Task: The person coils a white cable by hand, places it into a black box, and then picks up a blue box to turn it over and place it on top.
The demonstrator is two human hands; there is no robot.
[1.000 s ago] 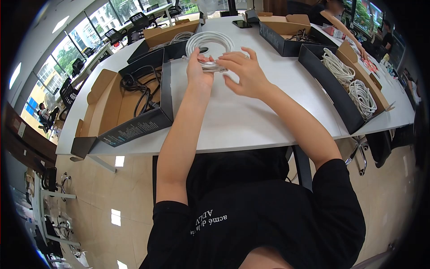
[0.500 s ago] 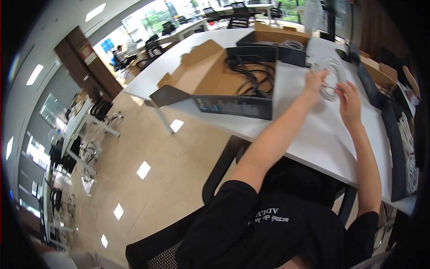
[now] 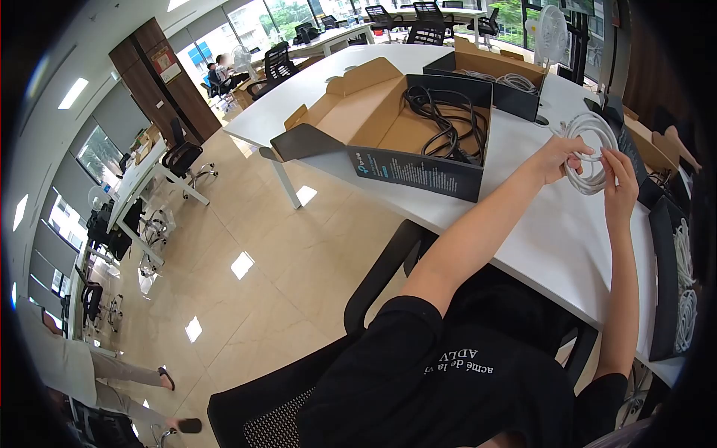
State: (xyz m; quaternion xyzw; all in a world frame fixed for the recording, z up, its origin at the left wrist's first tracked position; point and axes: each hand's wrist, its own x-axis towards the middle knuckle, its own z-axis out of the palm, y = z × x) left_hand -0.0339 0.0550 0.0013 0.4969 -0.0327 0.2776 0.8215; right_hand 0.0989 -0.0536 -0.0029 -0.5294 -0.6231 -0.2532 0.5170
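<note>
A coil of white cable (image 3: pixel 595 125) is held up over the white table, its loops lying together in a ring. My left hand (image 3: pixel 559 158) grips the coil's left side, fingers curled around the strands. On the right side, the fingers of my right hand (image 3: pixel 620 179) pinch the coil; a short stretch of cable runs between both hands. To the left stands an open cardboard box (image 3: pixel 418 175) with black cables (image 3: pixel 448 131) inside it. Behind that, a second open box (image 3: pixel 515 101) contains coiled white and grey cables (image 3: pixel 517 82).
At the right edge, a dark box (image 3: pixel 663 299) holds bundled white cables (image 3: pixel 685 299); another open box (image 3: pixel 653 153) sits beyond it, near another person's arm (image 3: pixel 681 147). A chair armrest (image 3: pixel 373 276) is beside me. At lower left, a person (image 3: pixel 82 366) is on the floor side.
The view has shifted, so the table and boxes appear lower and farther right. Both hands remain on the white cable coil. A person has come into view at lower left.
</note>
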